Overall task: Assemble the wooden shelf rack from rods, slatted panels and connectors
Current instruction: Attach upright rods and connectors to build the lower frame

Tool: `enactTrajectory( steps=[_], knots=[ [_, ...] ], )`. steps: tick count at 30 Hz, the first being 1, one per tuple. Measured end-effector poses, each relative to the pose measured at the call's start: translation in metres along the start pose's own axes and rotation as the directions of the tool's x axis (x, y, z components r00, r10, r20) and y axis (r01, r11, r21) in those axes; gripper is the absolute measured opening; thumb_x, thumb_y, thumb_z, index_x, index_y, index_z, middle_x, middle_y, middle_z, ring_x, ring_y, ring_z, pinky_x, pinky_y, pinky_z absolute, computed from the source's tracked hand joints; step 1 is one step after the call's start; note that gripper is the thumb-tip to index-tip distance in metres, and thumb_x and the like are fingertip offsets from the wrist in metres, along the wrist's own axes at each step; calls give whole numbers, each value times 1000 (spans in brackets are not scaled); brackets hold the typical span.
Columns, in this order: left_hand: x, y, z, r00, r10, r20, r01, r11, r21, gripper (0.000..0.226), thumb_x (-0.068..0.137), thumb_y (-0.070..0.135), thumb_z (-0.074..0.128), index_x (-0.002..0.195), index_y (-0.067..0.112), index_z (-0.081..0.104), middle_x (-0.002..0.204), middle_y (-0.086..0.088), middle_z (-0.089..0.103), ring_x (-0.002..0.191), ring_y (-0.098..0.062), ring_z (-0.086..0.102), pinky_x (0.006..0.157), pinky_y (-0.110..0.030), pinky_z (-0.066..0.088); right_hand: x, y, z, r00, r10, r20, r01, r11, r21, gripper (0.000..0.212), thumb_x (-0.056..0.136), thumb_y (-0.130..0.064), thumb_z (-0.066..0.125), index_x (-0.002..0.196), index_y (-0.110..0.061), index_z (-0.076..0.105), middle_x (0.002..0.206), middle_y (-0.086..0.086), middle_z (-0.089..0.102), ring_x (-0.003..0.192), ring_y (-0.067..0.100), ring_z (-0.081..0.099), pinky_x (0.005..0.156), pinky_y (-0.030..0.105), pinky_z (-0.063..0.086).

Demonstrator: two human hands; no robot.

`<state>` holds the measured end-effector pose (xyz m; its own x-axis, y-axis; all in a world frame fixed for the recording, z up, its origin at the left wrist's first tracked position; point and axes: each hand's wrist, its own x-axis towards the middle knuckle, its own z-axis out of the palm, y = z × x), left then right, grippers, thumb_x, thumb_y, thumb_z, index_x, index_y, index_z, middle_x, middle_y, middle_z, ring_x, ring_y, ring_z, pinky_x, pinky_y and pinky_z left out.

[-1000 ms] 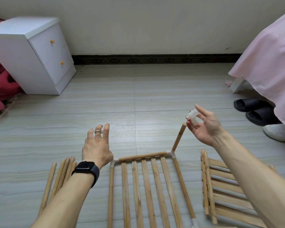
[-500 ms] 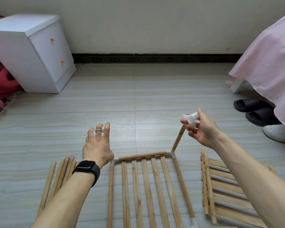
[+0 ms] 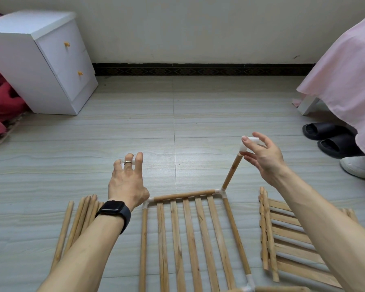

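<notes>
- The loose rods (image 3: 80,220) and the slatted panel (image 3: 190,239) are showing pale tan wood with darker grain.
- The connector (image 3: 248,143) is showing translucent white.
- The nightstand (image 3: 30,66) is showing plain white, its knobs (image 3: 67,44) amber.
- The floor (image 3: 135,127) is showing pale grey with wavy beige streaks.
- The skirting (image 3: 198,71) is showing black with a diamond pattern.
- The bedsheet (image 3: 350,70) is showing plain pink.
- The slippers (image 3: 329,135) are showing black, the shoe (image 3: 358,167) white.
- The smartwatch (image 3: 114,209) is showing black, the ring (image 3: 128,162) silver.
</notes>
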<state>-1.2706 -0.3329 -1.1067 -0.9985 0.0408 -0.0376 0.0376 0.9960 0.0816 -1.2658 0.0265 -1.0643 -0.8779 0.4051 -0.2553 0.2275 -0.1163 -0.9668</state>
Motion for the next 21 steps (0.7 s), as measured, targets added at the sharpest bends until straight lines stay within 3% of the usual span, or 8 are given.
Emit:
enactTrajectory(
  steps=[2,5,8,12,17,19,21],
  knots=[
    [0,0,1,1000,-1,-1,1,1000,-2,98,78,14,67,153,28,6,158,-5,13,140,-37,18,91,-40,54,-2,3,-1,999,-35,-24,33,997,-62,74,65,-43,89,129,-24,58,120,9,68,96,21,75,82,32,59],
    [0,0,1,1000,2,3,-2,1000,6,100,78,17,70,153,28,5,158,-4,13,140,-37,18,92,-40,53,-8,12,0,987,-150,-56,126,942,-312,74,59,-56,89,120,-31,56,118,0,68,104,16,68,91,35,55],
    [0,0,1,1000,2,8,-3,1000,6,101,78,19,71,153,28,4,158,-4,11,140,-36,18,92,-40,53,-13,19,0,975,-211,-66,171,908,-383,72,57,-58,89,116,-34,54,117,-6,65,99,3,66,80,21,51],
    [0,0,1,1000,0,5,0,1000,3,98,78,18,67,153,28,4,158,-3,11,139,-35,16,90,-38,54,-15,25,-2,966,-253,-51,215,898,-384,68,57,-59,90,111,-37,54,109,-10,68,98,2,69,84,23,54],
    [1,1,1,1000,-2,8,2,1000,0,98,78,17,69,152,29,5,158,-3,11,139,-36,17,90,-39,54,-14,30,0,947,-303,-110,210,839,-502,63,64,-60,87,103,-27,51,98,-15,59,89,-1,59,65,15,43],
    [1,2,1,1000,1,9,-1,1000,3,99,78,18,70,151,29,5,158,-3,11,139,-36,17,90,-39,54,-12,33,1,936,-339,-90,229,784,-578,59,67,-59,87,99,-25,51,91,-14,59,83,2,59,62,17,42],
    [1,1,1,1000,-1,9,1,1000,7,99,78,18,70,151,29,4,158,-3,11,140,-36,17,91,-39,54,-9,34,4,914,-405,-17,289,680,-674,56,72,-58,84,108,-26,55,90,-14,60,80,8,62,67,20,46]
  ],
)
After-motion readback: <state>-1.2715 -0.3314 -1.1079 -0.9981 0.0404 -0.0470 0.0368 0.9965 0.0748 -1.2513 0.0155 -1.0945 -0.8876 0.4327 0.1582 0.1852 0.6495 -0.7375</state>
